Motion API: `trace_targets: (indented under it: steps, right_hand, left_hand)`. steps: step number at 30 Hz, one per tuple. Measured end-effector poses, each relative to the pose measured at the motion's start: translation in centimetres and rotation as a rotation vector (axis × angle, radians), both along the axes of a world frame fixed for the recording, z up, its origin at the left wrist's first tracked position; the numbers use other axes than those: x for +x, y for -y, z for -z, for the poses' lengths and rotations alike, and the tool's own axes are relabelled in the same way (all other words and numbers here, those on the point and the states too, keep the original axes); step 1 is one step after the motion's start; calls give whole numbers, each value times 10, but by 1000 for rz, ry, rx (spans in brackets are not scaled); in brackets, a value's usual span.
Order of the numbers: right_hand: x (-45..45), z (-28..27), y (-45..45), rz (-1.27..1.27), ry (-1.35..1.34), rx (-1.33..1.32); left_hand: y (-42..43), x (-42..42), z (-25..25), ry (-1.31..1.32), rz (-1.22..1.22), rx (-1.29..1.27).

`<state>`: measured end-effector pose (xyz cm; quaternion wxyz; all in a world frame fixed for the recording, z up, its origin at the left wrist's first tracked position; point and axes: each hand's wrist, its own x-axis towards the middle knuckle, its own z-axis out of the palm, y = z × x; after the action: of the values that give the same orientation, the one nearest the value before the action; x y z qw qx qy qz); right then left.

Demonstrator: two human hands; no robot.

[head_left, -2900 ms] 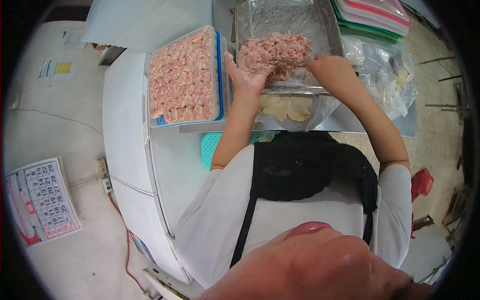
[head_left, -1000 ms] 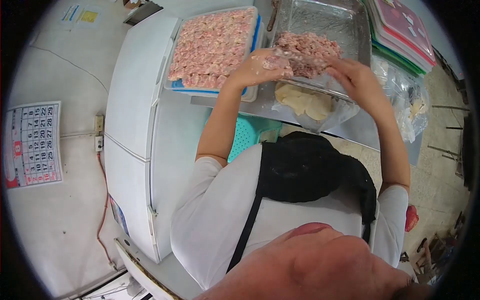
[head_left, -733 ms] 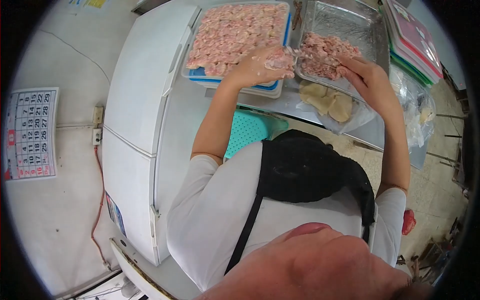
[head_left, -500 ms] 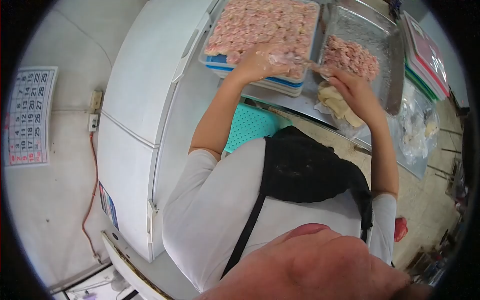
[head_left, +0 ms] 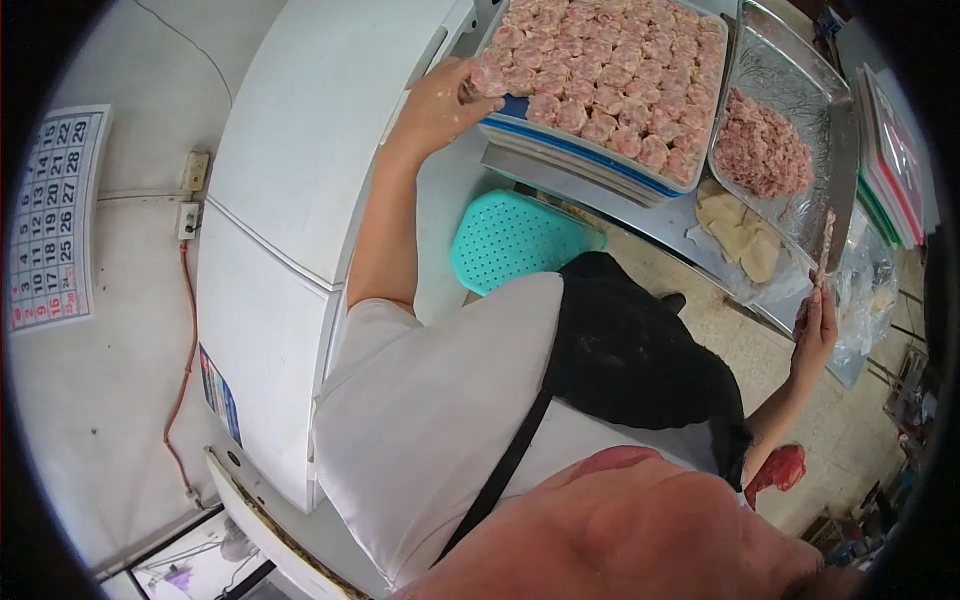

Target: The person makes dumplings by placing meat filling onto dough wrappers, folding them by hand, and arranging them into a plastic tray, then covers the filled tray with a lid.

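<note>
My left hand [head_left: 440,108] is closed around a meat-filled dumpling [head_left: 487,78] at the near-left corner of a plastic tray [head_left: 590,160]. Close rows of open-topped dumplings [head_left: 610,75] fill most of that tray; a bit of blue base shows beside my fingers. Over on the right, my right hand [head_left: 815,325] grips a thin, upright stick-like spreader [head_left: 827,245] smeared with filling. Just beyond it, a metal pan [head_left: 835,150] holds a mound of minced meat [head_left: 762,145]. Pale round wrappers [head_left: 740,232] lie on plastic between the tray and my right hand.
A white fridge or freezer [head_left: 290,140] stands close on my left. Below the counter edge is a turquoise perforated stool [head_left: 515,245]. Stacked coloured boards or folders [head_left: 890,160] and a clear plastic bag [head_left: 865,300] are at the right.
My hands have parted: the left moved left to the tray corner with a dumpling, the right moved right and down with the spreader. The whole view has shifted, with the tray now further right.
</note>
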<state>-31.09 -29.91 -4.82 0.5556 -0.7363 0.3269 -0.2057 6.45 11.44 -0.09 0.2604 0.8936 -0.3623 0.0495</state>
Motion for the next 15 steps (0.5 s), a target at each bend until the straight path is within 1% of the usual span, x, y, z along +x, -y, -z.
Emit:
trace_targets:
  steps: [1, 4, 7, 10, 12, 15]
  right_hand:
    - [0, -2, -4, 0, -6, -12]
    - [4, -5, -10, 18, 13, -6]
    - [10, -11, -14, 22, 27, -23]
    - [18, -15, -16, -11, 39, -33]
    - [20, -13, -16, -44, 52, -25]
    - [17, -10, -13, -83, 64, -13]
  left_hand:
    - [3, 1, 0, 69, 23, 50]
    - [13, 0, -7, -180, 18, 112]
    - [21, 10, -7, -211, 65, 168]
    - [28, 21, 5, -91, 183, 193]
    - [26, 21, 2, -202, 228, 218]
    - [15, 15, -8, -350, 208, 216]
